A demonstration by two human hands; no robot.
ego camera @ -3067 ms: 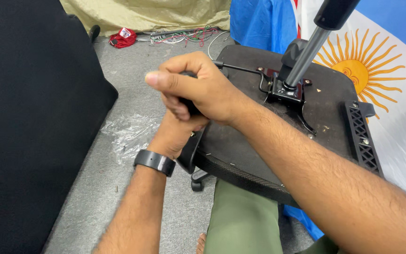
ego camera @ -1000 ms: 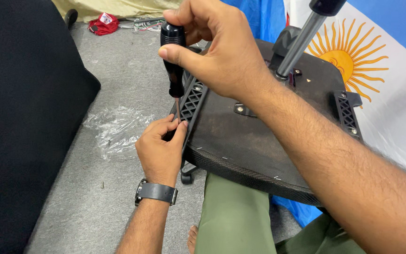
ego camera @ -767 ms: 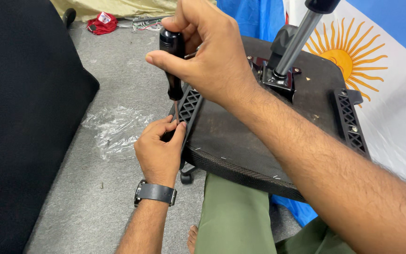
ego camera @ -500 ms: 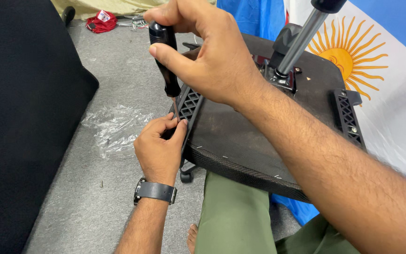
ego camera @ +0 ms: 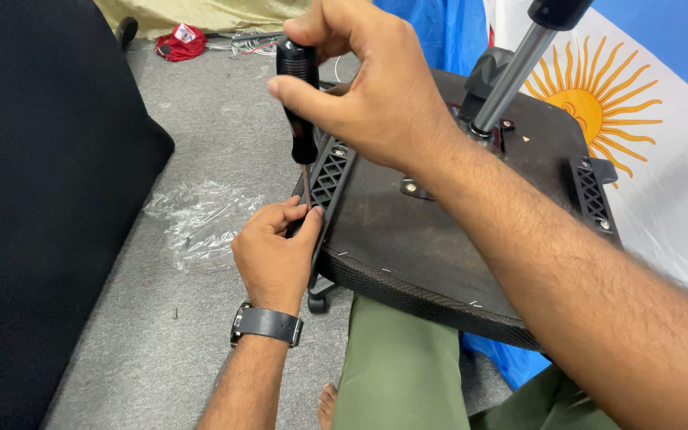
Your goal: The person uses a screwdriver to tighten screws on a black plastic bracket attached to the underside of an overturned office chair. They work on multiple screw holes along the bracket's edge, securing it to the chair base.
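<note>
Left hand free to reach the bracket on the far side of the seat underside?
Probably not: the left hand pinches the near bracket, and the right hand, with the screwdriver, crosses the path to the far bracket.

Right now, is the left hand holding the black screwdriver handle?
No, the right hand grips the black screwdriver handle, while the left hand pinches the black lattice bracket at the seat's edge.

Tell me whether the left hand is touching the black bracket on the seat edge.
Touching. The head view shows the left hand with fingertips pressed on the bracket under the screwdriver.
</note>
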